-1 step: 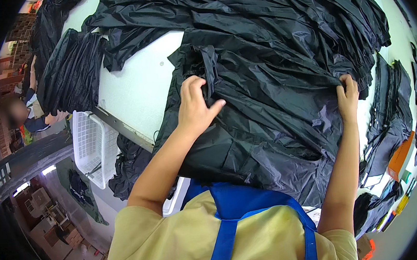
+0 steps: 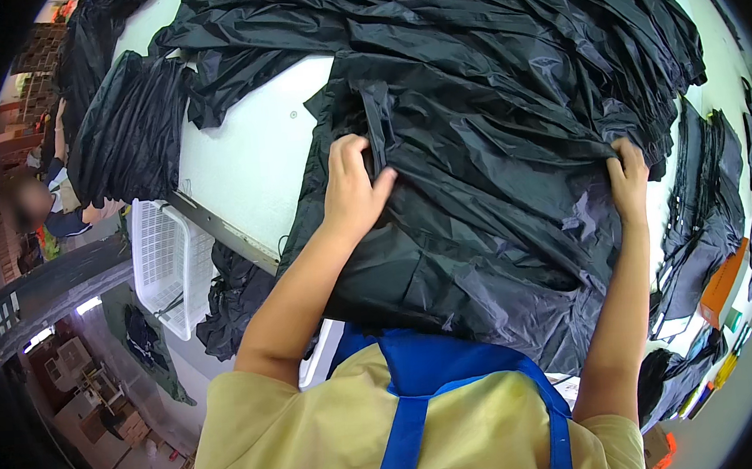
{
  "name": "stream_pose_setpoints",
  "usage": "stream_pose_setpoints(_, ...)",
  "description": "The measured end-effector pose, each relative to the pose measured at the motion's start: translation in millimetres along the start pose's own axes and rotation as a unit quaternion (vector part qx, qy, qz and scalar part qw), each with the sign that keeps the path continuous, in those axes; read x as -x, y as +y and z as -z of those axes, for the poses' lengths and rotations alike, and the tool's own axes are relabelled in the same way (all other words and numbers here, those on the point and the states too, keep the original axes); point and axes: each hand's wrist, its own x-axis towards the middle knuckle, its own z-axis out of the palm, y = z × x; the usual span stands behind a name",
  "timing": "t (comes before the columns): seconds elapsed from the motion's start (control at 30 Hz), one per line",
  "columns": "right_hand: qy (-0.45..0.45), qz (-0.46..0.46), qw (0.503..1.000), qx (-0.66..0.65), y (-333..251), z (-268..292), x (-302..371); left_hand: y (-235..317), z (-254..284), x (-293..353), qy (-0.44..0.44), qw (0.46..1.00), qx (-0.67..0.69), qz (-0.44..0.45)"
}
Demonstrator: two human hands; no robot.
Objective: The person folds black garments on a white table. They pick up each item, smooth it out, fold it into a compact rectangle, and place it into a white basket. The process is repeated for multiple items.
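Note:
A black garment of thin, shiny cloth lies rumpled on the white table in front of me, its near part hanging toward my body. My left hand is at a dark opening on the garment's left side, fingers curled at a raised flap of cloth, thumb against the fold. Part of what those fingers grip is hidden. On the right, my right hand pinches the garment's far right edge between thumb and fingers. A long crease runs across the cloth between both hands.
More black garments are heaped beyond, and another bunched pile hangs at the left table edge. A white plastic basket stands below the table's left side. Folded black cloth and an orange box lie right. A person is far left.
My left thumb has drawn in toward its fingers, against the cloth, and the left hand has shifted very slightly. My right hand keeps its pinch in the same place.

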Motion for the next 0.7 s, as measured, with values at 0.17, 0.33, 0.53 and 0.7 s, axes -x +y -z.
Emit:
stream_pose_setpoints(0.17, -0.12, 0.0, 0.962, 0.245, -14.4, 19.5, -3.4, -19.8, 11.5, -31.8, -0.034, 0.987, 0.027, 0.153)
stream_pose_setpoints(0.33, -0.086, -0.1, 0.958, 0.255, 18.3, -1.0, -13.4, -68.2, 26.5, -52.9, 0.024, 0.942, 0.241, 0.233)
stream_pose_setpoints(0.53, 0.117, -0.004, 0.99, 0.072, 60.5, -23.0, -2.1, -57.0, 16.8, -56.3, 0.049, 0.795, 0.548, 0.256)
stream_pose_setpoints(0.7, 0.183, -0.021, 0.976, 0.117, 74.0, -37.7, -1.7, -104.1, 24.0, -69.9, -0.106, 0.979, 0.082, 0.155)
